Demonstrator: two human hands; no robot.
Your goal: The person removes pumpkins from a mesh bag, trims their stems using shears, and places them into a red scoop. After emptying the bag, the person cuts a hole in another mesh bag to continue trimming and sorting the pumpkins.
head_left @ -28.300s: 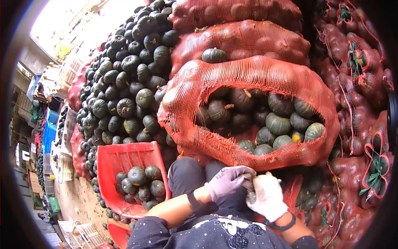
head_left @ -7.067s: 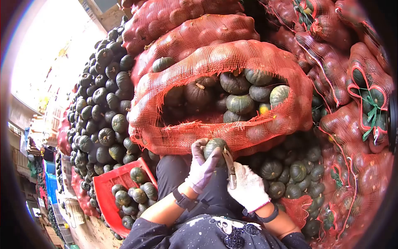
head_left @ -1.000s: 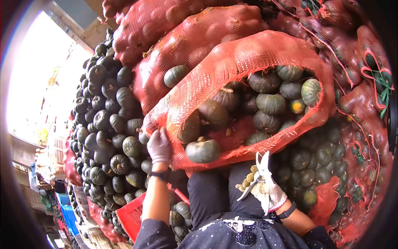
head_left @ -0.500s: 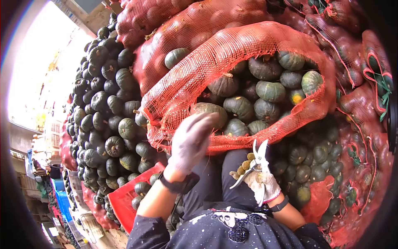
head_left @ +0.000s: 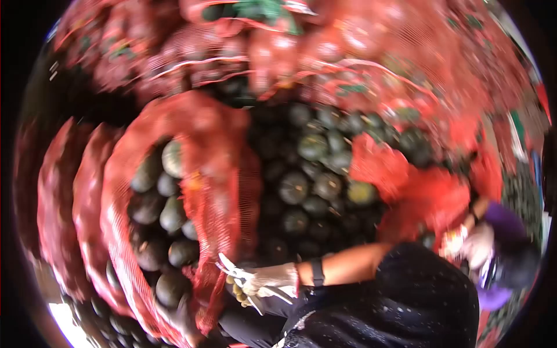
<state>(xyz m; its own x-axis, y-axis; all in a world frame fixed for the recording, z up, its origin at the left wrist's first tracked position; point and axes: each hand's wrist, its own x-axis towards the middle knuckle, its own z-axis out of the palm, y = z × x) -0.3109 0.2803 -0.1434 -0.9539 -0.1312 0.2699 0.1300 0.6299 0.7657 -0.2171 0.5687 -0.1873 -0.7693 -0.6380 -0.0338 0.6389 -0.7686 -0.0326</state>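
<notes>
My right hand (head_left: 267, 279), in a pale glove with stained fingertips, holds white-handled pruning shears (head_left: 233, 268) beside the rim of an open red mesh sack (head_left: 119, 214). Dark green squashes (head_left: 173, 214) lie inside the sack. At its lower edge is my left hand (head_left: 181, 320), gloved and smeared by motion, close to a squash (head_left: 172, 289); whether it grips anything is unclear.
Loose squashes (head_left: 294, 188) are heaped right of the sack, with crumpled red netting (head_left: 426, 194) beyond. Filled mesh sacks (head_left: 354, 40) are stacked along the top, others (head_left: 61, 214) stand left. A co-worker in purple (head_left: 505, 223) is at the right edge.
The view has swung right, so the open sack now appears at left and the co-worker is visible. My left hand has moved to the sack's lower edge; my right still holds the shears.
</notes>
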